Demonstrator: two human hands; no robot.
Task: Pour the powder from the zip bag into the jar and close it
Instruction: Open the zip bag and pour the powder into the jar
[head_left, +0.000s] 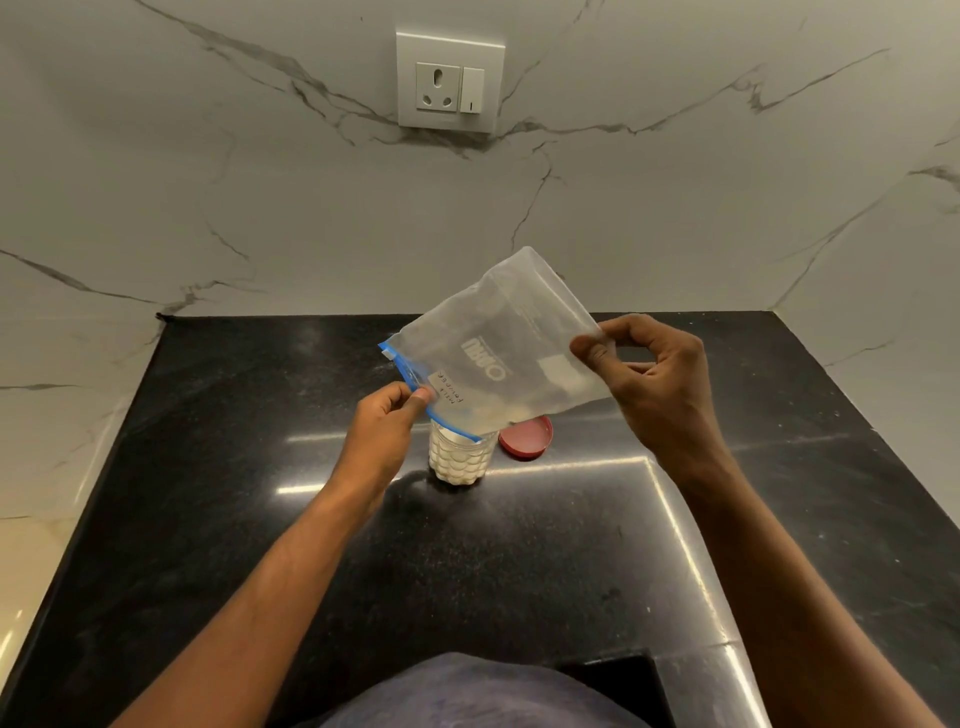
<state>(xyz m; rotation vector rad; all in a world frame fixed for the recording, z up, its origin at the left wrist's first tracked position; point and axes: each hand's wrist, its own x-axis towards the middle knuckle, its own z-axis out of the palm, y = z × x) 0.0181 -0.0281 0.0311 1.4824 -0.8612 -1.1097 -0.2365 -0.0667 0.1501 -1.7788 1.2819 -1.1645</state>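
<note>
A clear zip bag (498, 338) with a blue zip strip is held tilted, its open mouth pointing down over the jar. My left hand (387, 423) pinches the blue zip edge at the bag's lower left. My right hand (644, 371) pinches the bag's raised bottom edge at the right. A little pale powder lies near the bag's mouth. The clear ribbed jar (460, 460) stands upright on the black counter (519, 561) under the mouth and is nearly full of white powder. Its red lid (527, 439) lies flat on the counter just right of the jar.
White marble walls (260, 208) enclose the counter at the back and on both sides. A wall socket with a switch (449, 80) sits high on the back wall. The counter's front edge steps inward at the lower right.
</note>
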